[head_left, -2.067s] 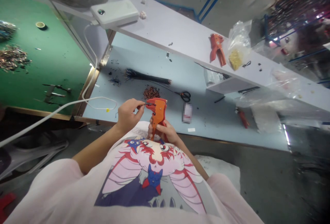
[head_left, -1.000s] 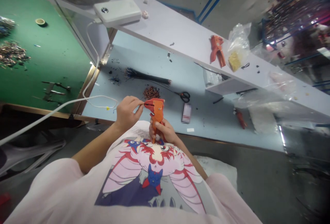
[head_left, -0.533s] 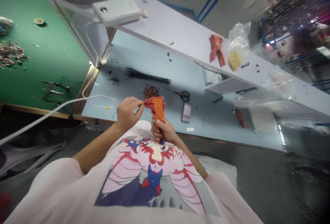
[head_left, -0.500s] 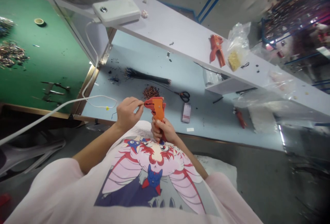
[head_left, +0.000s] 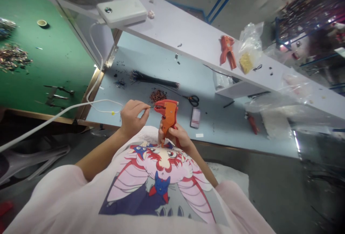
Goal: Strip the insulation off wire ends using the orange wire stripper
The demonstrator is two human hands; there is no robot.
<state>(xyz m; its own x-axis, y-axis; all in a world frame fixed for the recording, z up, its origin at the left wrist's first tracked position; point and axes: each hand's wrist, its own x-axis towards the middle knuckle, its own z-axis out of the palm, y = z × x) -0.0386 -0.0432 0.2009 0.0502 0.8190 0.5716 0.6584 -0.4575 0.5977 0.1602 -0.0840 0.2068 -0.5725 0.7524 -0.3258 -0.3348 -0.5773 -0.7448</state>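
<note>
Blue bench [head_left: 221, 126]: wire bundle [head_left: 153, 79] and small heap of wire bits [head_left: 158, 96] lie beyond the hands. Right hand [head_left: 179, 135] closed round orange wire stripper [head_left: 168, 115], held just off the bench edge. Left hand [head_left: 131, 117] pinches thin wire [head_left: 152, 107], its end at the stripper's mouth.

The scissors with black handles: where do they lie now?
In the head view, the scissors lie on the pale blue bench, right of the reddish-brown pile of clippings and beyond the orange wire stripper in the right hand.
</note>
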